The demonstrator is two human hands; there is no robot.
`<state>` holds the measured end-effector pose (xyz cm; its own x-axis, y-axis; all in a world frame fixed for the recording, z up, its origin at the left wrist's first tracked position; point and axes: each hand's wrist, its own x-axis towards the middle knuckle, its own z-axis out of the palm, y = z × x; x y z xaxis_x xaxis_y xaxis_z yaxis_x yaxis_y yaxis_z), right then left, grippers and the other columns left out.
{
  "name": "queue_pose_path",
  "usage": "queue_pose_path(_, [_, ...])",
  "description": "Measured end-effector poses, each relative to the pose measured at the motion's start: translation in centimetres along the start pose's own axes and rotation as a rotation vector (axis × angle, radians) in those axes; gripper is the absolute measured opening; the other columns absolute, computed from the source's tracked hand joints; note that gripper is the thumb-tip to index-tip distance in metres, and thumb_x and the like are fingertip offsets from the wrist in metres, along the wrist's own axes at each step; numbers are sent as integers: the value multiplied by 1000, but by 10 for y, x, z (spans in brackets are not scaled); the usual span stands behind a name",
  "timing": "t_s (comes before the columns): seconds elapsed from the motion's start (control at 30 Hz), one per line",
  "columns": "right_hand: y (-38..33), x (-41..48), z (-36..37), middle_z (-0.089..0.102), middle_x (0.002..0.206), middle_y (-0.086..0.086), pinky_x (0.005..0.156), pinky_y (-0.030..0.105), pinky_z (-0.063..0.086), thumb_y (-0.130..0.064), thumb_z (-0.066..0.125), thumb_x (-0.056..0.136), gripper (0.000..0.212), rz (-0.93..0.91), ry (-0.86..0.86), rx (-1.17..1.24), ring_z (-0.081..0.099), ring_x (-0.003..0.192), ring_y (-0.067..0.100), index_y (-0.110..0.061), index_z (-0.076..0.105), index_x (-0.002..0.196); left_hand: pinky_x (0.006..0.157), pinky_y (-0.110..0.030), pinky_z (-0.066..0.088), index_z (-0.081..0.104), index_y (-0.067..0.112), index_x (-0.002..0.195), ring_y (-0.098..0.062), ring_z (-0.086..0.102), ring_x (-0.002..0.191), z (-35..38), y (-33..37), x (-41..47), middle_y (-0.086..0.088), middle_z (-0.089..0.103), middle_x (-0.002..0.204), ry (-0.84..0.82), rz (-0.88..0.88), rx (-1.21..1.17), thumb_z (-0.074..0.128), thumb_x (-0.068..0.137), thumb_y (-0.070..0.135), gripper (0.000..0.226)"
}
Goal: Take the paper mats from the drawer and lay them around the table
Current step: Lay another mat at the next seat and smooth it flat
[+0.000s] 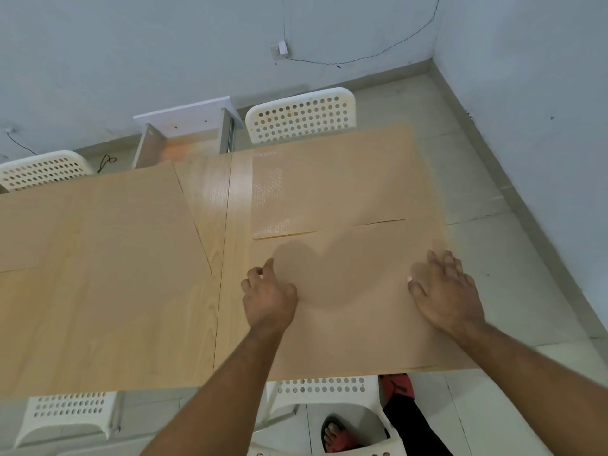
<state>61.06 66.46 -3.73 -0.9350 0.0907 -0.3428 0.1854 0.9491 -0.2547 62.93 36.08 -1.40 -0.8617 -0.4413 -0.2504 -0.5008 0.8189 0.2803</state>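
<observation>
A tan paper mat (355,327) lies flat at the near right of the wooden table (217,205). My left hand (268,296) rests on its left edge with fingers curled. My right hand (444,287) presses flat on its right side, fingers spread. Another mat (342,179) lies beyond it at the far right. A further mat (98,232) covers the far left, and one more (98,330) lies at the near left. The white drawer (187,133) stands pulled out past the table's far edge.
White perforated chairs stand around the table: one at the far right (301,115), one at the far left (42,169), one at the near left (69,413) and one at the near right (329,399). Walls and a tiled floor surround the table.
</observation>
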Motion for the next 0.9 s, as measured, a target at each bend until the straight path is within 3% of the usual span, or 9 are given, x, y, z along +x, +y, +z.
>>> queue_pose_path(0.23, [-6,25,-11,12,166,16,120,48,18,-55,39,97,72,-119,32,-30,13,152,34,-23,19,158,112,-53,34,19,26,156,-33,16,149,36,67,-5,-10,16,164,-75,297,94,53,92,45,75])
queue_pose_path(0.43, [8,61,-17,4,167,15,122,48,11,-57,35,97,75,-146,17,-83,5,154,32,-22,11,159,113,-57,28,12,31,157,-31,2,153,77,125,-5,-8,-2,168,-155,458,135,44,94,56,76])
queue_pose_path(0.57, [10,81,-8,5,167,15,123,46,8,-60,25,96,76,-207,33,-103,4,154,31,-19,11,159,114,-55,27,18,28,158,-30,-2,154,101,154,-7,-10,0,168,-167,516,118,38,97,55,69])
queue_pose_path(0.7, [12,91,6,3,167,14,125,44,5,-55,19,100,73,-264,43,-126,1,155,28,-15,10,160,112,-53,32,30,26,155,-30,8,154,122,161,-10,-11,14,167,-115,532,122,34,100,47,59])
queue_pose_path(0.9, [21,89,19,11,166,15,125,43,8,-50,19,99,73,-282,92,-130,7,154,28,-8,16,159,106,-54,36,28,26,157,-29,9,154,139,156,-10,-8,12,167,-51,520,186,28,99,49,62])
